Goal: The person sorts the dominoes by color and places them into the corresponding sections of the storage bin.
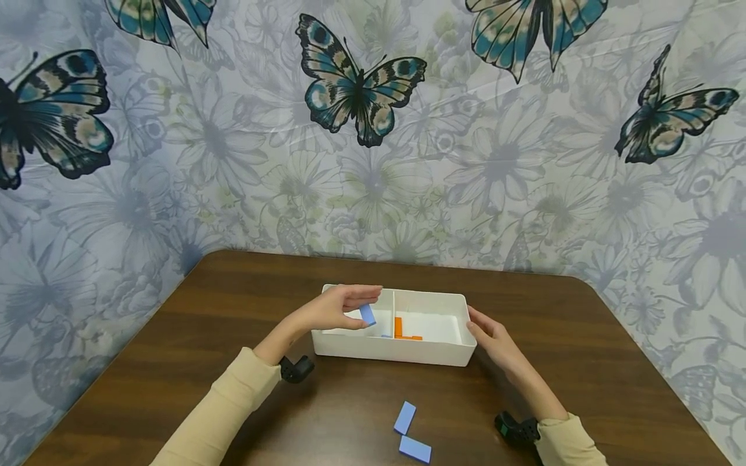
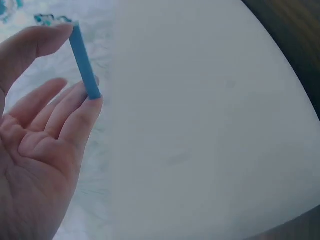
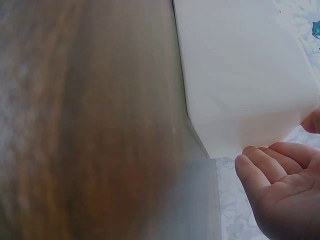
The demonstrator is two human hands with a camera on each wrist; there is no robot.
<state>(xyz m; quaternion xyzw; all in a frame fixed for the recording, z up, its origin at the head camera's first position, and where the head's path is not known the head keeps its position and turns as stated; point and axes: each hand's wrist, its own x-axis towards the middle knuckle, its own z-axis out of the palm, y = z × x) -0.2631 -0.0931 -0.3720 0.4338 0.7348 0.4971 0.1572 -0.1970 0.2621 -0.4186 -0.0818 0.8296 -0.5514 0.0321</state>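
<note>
Left hand (image 1: pixel 335 309) hovers over the left compartment of the white divided tray (image 1: pixel 408 355), pinching a blue block (image 1: pixel 368 314) between thumb and fingertips. The left wrist view confirms the grip: the block is held edge-on between the thumb tip and the fingers (image 2: pixel 75 107), with the tray's white side filling the rest of that view. The block is in the air, apart from the tray floor.

Right hand (image 1: pixel 492 340) lies against the tray's right end wall, fingers relaxed and slightly spread, holding nothing. In the right wrist view the open palm sits just beside the tray's corner; whether it presses the wall or only touches it cannot be told.

Tray contents: orange blocks (image 1: pixel 403 330) in the right compartment, close to the divider; a sliver of blue shows at the floor of the left compartment, too small to identify further. On the desk (image 1: pixel 583 362), near the person, two more blue blocks (image 1: pixel 409 430) lie just beside each other, well apart from the tray.

Judged step: placing a blue block into the left compartment, colours sorted by side. The next move would call for lowering the left hand and parting thumb and fingers while the right hand steadies the tray.
</note>
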